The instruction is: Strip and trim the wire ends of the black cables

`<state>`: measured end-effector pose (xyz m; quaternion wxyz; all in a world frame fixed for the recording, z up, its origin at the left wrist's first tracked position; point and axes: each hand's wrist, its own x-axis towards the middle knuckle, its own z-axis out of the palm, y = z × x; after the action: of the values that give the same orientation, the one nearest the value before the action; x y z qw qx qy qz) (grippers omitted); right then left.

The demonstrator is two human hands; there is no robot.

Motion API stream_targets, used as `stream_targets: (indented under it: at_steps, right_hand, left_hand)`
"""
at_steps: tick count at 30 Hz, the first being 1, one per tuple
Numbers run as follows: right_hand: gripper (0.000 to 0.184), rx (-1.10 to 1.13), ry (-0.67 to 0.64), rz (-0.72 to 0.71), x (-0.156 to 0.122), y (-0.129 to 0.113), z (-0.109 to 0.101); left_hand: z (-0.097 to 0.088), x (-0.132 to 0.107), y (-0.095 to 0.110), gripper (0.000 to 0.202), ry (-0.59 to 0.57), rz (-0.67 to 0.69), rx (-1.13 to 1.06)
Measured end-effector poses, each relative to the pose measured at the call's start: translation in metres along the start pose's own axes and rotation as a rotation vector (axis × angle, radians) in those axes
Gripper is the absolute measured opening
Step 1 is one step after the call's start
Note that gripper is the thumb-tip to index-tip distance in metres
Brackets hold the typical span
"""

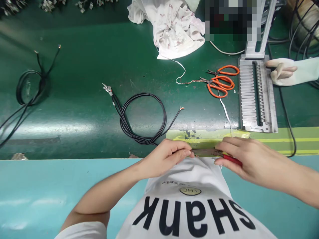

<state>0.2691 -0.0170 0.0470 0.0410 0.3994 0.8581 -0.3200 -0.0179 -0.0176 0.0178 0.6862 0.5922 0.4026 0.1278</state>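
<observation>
My right hand (pixel 244 159) is closed around the red handles of long-nosed pliers (pixel 205 152), near the bench's front edge. The jaws point left and reach the fingertips of my left hand (pixel 169 156). Thumb and forefinger of that hand are pinched together; what sits between them is too small to make out. Just beyond it lies a coiled black cable (pixel 163 116), with silver metal terminals (pixel 107 89) at its left end and a bare copper-coloured wire end (pixel 181 108) at the right. Part of the coil passes behind my left wrist.
Orange-handled scissors (pixel 221 81) lie beside a slotted metal fixture (pixel 254 96). A pale glove (pixel 294 71) rests right of it. Crumpled white cloth (pixel 178 30) is at the back. Another black cable coil (pixel 28 88) lies left. Yellow-green tape (pixel 299 139) runs along the front edge.
</observation>
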Motion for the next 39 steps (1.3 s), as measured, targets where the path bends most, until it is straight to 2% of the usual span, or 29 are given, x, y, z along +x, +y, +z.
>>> stream_targets:
  at_steps: [4,9,14,20,25,28,36,39]
  right_hand:
    - [0.023,0.279,-0.195,0.151,-0.008,-0.012,0.001]
    - [0.026,0.489,-0.3,0.223,-0.009,-0.02,0.0]
    - [0.025,0.578,-0.468,0.313,-0.007,-0.023,0.001]
    - [0.029,0.618,-0.503,0.353,-0.007,-0.024,0.001]
    - [0.029,0.627,-0.504,0.35,-0.009,-0.024,0.002]
    - [0.026,0.551,-0.464,0.329,-0.012,-0.024,0.005]
    - [0.03,0.114,-0.093,0.044,-0.015,-0.013,0.022]
    - [0.028,0.03,-0.031,-0.036,-0.013,-0.011,0.025]
  left_hand:
    - [-0.003,-0.011,0.006,0.03,-0.109,0.006,0.123]
    - [-0.003,-0.021,0.008,0.028,-0.179,-0.003,0.18]
    - [-0.003,-0.025,0.005,0.027,-0.195,0.016,0.225]
    - [-0.005,-0.025,0.007,0.028,-0.225,0.055,0.255]
    - [-0.004,-0.023,0.005,0.028,-0.239,0.068,0.269]
    - [-0.002,-0.022,0.003,0.028,-0.235,0.051,0.257]
    - [0.001,-0.026,-0.003,0.03,-0.162,-0.043,0.127]
    - [0.001,-0.027,-0.005,0.033,-0.158,-0.065,0.1]
